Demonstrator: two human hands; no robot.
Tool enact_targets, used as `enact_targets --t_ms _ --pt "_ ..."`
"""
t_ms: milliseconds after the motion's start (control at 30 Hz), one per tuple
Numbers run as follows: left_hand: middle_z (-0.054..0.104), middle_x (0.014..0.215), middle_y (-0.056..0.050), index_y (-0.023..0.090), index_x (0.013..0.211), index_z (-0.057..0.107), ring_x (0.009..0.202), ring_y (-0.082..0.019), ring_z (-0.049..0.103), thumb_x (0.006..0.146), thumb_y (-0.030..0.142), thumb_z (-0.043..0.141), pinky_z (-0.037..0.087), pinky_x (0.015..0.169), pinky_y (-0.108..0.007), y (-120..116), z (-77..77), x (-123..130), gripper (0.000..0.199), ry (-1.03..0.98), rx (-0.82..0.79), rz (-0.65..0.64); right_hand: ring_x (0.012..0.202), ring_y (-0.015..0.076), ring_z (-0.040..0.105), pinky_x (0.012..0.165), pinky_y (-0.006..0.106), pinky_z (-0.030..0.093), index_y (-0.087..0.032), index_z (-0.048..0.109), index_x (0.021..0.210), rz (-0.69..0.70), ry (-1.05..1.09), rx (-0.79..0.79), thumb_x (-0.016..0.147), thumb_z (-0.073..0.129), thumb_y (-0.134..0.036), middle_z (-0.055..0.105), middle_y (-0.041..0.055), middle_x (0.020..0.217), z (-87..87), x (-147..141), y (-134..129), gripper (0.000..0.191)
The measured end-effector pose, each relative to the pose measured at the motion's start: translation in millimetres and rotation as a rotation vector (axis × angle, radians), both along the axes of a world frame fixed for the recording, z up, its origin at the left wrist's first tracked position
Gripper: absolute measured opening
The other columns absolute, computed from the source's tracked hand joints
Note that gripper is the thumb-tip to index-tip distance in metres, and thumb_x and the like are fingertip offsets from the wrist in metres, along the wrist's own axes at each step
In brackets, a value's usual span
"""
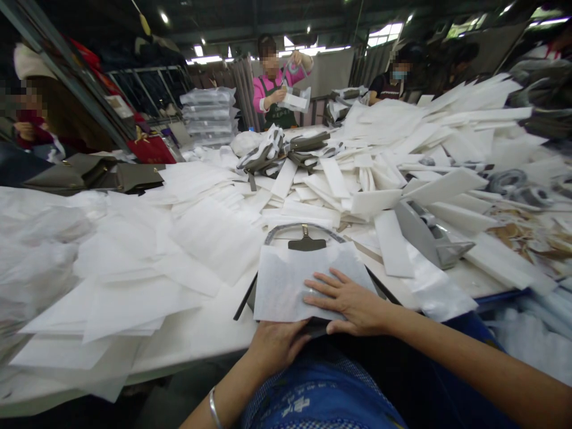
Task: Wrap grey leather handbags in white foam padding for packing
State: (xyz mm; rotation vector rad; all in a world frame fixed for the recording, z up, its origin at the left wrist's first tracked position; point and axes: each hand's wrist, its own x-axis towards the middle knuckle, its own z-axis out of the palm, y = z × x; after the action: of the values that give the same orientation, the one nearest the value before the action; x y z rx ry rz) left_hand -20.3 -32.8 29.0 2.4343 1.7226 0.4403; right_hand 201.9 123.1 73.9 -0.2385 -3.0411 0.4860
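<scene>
A dark handbag [308, 244] lies at the near table edge, its wrapped handle [273, 231] arching away from me and its metal clasp showing. Over its front is a white foam sheet [279, 274]. My right hand [344, 301] rests flat on the sheet's right part, fingers spread. Along the bag's near edge lies my left hand [281, 342], touching it with thumb and fingers apart; some fingertips are hidden. Dark straps or side edges of the bag stick out to the left and right.
White sheets [129, 298] lie in loose stacks on the left. A large heap of foam strips [379, 155] covers the back and right, with a grey wrapped piece [420, 232] near. Dark bags [89, 173] lie far left. A co-worker [277, 89] stands across the table.
</scene>
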Motion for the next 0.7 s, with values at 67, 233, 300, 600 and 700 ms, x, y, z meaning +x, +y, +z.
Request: enact_targets --t_ms 67,233,300,600,700 --pt "0.060 0.139 -0.009 0.030 0.143 0.049 0.122 -0.031 0.060 0.090 0.034 0.063 0.051 0.101 -0.049 -8 10.9 1 0.055 0.028 0.023 -0.011 0.147 0.0342 0.029 0.117 0.062 0.018 -0.036 0.032 0.154 0.011 0.026 -0.003 0.093 0.054 -0.060 0.032 0.0065 0.161 -2.4 1 1 0.069" --pt "0.075 0.099 -0.006 0.024 0.118 0.064 0.085 -0.021 0.072 0.095 0.031 0.055 0.059 0.078 -0.032 -18 73.6 19 0.025 -0.113 -0.058 0.037 0.147 0.0347 0.029 0.117 0.063 0.017 -0.036 0.033 0.153 0.012 0.049 -0.014 0.092 0.055 -0.060 0.030 0.0068 0.162 -8.6 2 0 0.069" --pt "0.075 0.092 -0.003 0.024 0.114 0.065 0.080 -0.018 0.072 0.099 0.033 0.050 0.059 0.074 -0.028 -5 93.5 25 0.023 -0.176 -0.072 0.023 0.147 0.0349 0.029 0.117 0.063 0.016 -0.035 0.034 0.153 0.005 0.052 -0.021 0.092 0.055 -0.060 0.030 0.0073 0.162 -9.8 2 -1 0.070" --pt "0.045 0.153 -0.011 0.020 0.148 0.041 0.143 -0.024 0.041 0.100 0.042 0.048 0.032 0.119 -0.048 63 31.2 -12 0.053 -0.038 -0.066 -0.065 0.148 0.0283 0.029 0.121 0.058 0.016 -0.028 0.034 0.154 -0.065 0.081 -0.199 0.098 0.049 -0.054 0.036 0.0092 0.159 -15.0 7 5 0.064" --pt "0.043 0.155 -0.008 0.021 0.149 0.040 0.145 -0.022 0.037 0.102 0.040 0.043 0.030 0.120 -0.047 59 17.1 -18 0.050 -0.068 -0.033 -0.056 0.144 0.0253 0.036 0.121 0.052 0.025 -0.021 0.040 0.151 -0.182 0.142 -0.257 0.101 0.043 -0.048 0.042 0.0127 0.155 -18.1 6 7 0.056"
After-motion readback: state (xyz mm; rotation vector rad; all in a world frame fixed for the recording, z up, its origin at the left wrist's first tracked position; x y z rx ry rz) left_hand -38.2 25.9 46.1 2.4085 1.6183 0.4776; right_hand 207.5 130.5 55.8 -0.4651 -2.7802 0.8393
